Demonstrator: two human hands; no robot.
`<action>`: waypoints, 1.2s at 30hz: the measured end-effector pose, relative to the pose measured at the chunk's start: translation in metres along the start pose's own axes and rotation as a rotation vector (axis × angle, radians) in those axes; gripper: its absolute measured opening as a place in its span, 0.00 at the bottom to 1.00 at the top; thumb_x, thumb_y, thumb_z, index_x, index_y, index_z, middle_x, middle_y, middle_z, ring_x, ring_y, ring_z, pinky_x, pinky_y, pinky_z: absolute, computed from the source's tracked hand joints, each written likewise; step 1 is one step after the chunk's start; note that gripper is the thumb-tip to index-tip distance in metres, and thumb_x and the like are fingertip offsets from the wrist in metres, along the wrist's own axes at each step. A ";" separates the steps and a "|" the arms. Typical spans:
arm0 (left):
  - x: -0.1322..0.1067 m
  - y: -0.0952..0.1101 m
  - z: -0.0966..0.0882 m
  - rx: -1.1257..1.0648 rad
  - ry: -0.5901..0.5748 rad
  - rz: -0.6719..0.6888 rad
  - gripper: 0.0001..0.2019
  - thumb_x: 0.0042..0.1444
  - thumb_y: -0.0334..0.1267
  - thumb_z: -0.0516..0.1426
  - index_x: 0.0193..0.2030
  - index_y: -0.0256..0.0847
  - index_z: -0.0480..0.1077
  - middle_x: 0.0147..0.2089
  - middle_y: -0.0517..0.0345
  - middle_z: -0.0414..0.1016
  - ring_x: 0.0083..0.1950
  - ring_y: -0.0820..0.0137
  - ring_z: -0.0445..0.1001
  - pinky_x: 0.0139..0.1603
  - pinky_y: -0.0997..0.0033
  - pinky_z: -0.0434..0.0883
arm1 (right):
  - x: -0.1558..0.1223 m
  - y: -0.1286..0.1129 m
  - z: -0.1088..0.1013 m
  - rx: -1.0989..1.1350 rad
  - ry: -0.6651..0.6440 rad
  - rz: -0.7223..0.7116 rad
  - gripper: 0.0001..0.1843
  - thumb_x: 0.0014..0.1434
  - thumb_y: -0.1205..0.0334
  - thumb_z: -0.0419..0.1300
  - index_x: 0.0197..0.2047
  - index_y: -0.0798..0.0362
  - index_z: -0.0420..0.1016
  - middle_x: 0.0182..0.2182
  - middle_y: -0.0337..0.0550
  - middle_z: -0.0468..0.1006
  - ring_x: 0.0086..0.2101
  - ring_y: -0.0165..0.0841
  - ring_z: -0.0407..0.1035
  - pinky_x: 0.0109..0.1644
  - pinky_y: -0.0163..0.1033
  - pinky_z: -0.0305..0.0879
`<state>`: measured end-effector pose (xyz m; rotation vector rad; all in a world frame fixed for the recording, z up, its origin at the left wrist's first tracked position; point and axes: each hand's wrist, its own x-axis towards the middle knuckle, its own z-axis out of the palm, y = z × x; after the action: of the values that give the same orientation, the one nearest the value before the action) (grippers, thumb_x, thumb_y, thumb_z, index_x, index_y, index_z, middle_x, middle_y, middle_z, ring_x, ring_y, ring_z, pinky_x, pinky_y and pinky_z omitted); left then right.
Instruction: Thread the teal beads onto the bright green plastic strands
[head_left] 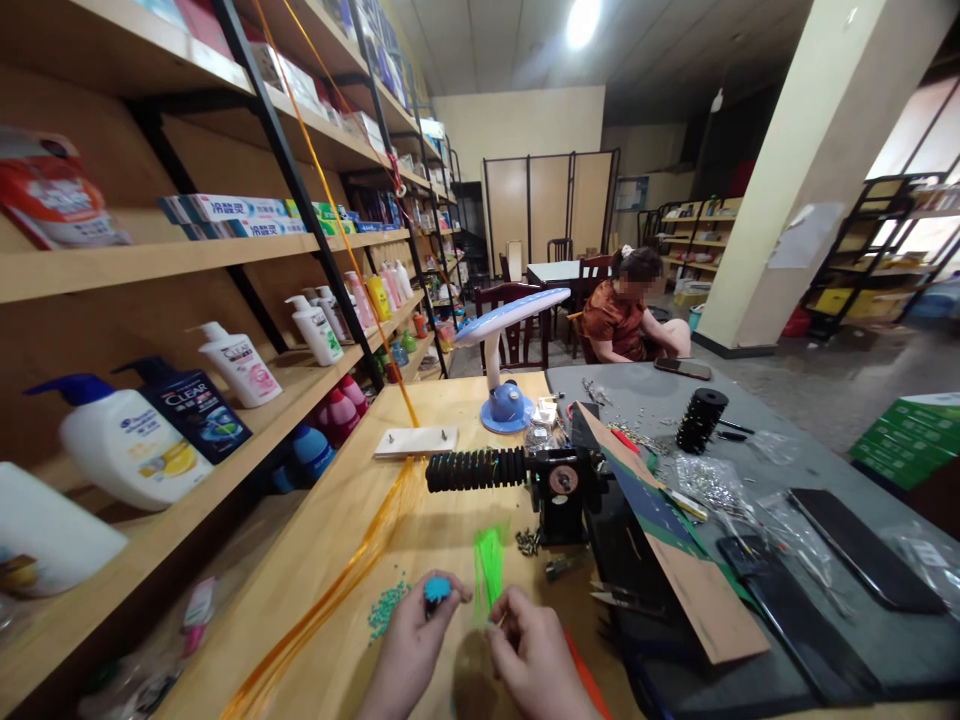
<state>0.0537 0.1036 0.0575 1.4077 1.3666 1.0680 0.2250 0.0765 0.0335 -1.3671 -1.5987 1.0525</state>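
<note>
My left hand is closed around a small dark piece with a bright turquoise, ragged-edged top. To its left lies a scatter of small turquoise beads on the wooden table. My right hand is pinched shut at the lower end of a bundle of bright green strands. Whatever sits between its fingertips is too small to make out. Beyond both hands, a black ridged roller with bits of coloured thread extends sideways from a black machine.
Orange strands run down the table past a white plate. A blue lamp stands behind. To the right are scissors, a cardboard strip and a phone. Shelves of bottles line the left; a person sits beyond.
</note>
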 end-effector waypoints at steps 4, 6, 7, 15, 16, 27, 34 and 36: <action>0.009 -0.003 -0.008 0.080 0.105 0.037 0.26 0.51 0.65 0.58 0.30 0.40 0.73 0.32 0.51 0.77 0.37 0.59 0.74 0.42 0.66 0.70 | 0.002 0.005 0.009 0.303 -0.038 0.172 0.09 0.51 0.57 0.57 0.30 0.52 0.62 0.15 0.31 0.64 0.15 0.26 0.59 0.19 0.30 0.52; 0.010 -0.005 -0.011 0.111 0.118 0.044 0.23 0.52 0.62 0.59 0.31 0.41 0.74 0.33 0.51 0.78 0.38 0.59 0.75 0.42 0.66 0.71 | 0.003 0.007 0.012 0.428 -0.038 0.253 0.13 0.48 0.53 0.58 0.30 0.51 0.60 0.13 0.28 0.61 0.13 0.24 0.55 0.15 0.29 0.50; 0.009 -0.005 -0.013 0.125 0.130 0.050 0.21 0.53 0.60 0.59 0.33 0.41 0.75 0.35 0.50 0.79 0.40 0.58 0.76 0.43 0.65 0.71 | 0.004 0.007 0.013 0.463 -0.026 0.280 0.15 0.47 0.51 0.59 0.30 0.51 0.59 0.13 0.27 0.61 0.12 0.23 0.54 0.15 0.28 0.49; -0.012 0.011 -0.007 0.262 -0.062 0.356 0.07 0.54 0.41 0.63 0.36 0.45 0.82 0.38 0.48 0.82 0.41 0.58 0.80 0.43 0.69 0.74 | 0.012 0.000 0.010 0.529 -0.062 0.338 0.31 0.43 0.32 0.62 0.31 0.51 0.59 0.13 0.30 0.66 0.11 0.21 0.52 0.14 0.28 0.46; -0.013 0.011 -0.003 0.273 -0.118 0.358 0.07 0.55 0.39 0.62 0.37 0.46 0.83 0.38 0.49 0.82 0.41 0.59 0.80 0.43 0.69 0.74 | 0.012 -0.001 0.010 0.525 -0.062 0.335 0.32 0.43 0.31 0.62 0.31 0.51 0.59 0.13 0.30 0.66 0.11 0.21 0.52 0.14 0.28 0.46; -0.008 0.001 0.012 -0.270 0.072 -0.176 0.32 0.33 0.58 0.73 0.40 0.34 0.79 0.37 0.44 0.82 0.40 0.58 0.80 0.45 0.67 0.76 | 0.012 -0.002 0.008 0.666 -0.065 0.200 0.41 0.41 0.28 0.67 0.41 0.57 0.66 0.38 0.44 0.73 0.19 0.22 0.65 0.18 0.29 0.58; -0.007 -0.002 0.013 -0.410 0.123 -0.266 0.40 0.29 0.57 0.74 0.47 0.31 0.78 0.33 0.49 0.82 0.37 0.61 0.79 0.42 0.68 0.75 | 0.017 -0.007 0.032 0.731 -0.101 0.264 0.43 0.32 0.24 0.67 0.33 0.56 0.63 0.25 0.34 0.70 0.16 0.20 0.61 0.18 0.28 0.57; -0.008 -0.003 0.015 -0.421 0.157 -0.257 0.38 0.30 0.55 0.74 0.47 0.32 0.78 0.32 0.50 0.81 0.36 0.61 0.79 0.41 0.68 0.75 | 0.018 -0.011 0.032 0.710 -0.089 0.272 0.44 0.30 0.22 0.66 0.29 0.55 0.62 0.20 0.31 0.66 0.15 0.19 0.58 0.17 0.27 0.54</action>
<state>0.0668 0.0949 0.0507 0.8338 1.2955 1.2246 0.1886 0.0904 0.0330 -1.0575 -0.9463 1.6611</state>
